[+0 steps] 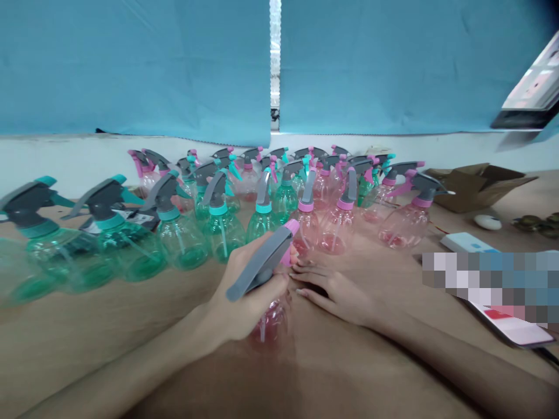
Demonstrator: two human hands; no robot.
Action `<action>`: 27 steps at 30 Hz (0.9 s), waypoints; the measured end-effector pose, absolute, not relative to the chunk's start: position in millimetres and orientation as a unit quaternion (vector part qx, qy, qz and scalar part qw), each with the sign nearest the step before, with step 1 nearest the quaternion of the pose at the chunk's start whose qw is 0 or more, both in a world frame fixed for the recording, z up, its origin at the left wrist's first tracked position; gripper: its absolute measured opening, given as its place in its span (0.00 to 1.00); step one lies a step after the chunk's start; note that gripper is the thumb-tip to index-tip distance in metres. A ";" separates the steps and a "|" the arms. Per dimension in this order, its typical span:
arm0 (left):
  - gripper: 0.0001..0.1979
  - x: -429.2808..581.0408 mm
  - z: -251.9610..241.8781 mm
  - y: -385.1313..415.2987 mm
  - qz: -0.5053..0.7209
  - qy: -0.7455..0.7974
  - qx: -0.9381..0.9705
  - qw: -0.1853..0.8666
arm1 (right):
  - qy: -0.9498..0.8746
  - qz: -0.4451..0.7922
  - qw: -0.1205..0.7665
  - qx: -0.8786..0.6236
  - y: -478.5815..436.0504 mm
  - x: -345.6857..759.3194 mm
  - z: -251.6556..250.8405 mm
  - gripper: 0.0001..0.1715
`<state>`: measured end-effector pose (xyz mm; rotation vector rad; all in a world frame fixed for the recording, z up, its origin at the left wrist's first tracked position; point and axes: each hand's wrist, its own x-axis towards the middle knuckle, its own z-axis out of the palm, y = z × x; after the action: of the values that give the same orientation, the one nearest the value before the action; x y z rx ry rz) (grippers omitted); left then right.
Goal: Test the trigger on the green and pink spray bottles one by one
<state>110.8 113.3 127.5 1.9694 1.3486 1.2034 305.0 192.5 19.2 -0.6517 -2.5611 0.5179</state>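
Note:
My left hand [242, 291] is wrapped round the neck of a pink spray bottle [271, 319] with a grey trigger head [262, 261], held tilted just above the brown table [109, 326]. Beside it, my right hand [336, 291] lies flat on the table, fingers stretched out towards the bottle and close to touching it. Behind both hands stand several green spray bottles [181, 233] with teal collars and several pink spray bottles [338, 224] with pink collars, all upright.
A brown cardboard box [476, 186] sits at the back right, with a small white object [488, 222] and a white flat device [465, 241] near it. A blurred patch covers things at the right edge. Blue sheets [131, 64] hang behind the table.

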 end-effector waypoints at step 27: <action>0.04 116.2 119.5 116.1 0.456 0.504 0.696 0.231 | -0.930 0.189 0.215 -0.232 191.9 304.2 23.0 0.21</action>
<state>116.2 116.1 119.5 1.9153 1.3848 1.2545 304.2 191.9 23.0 -0.6429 -2.5789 0.5239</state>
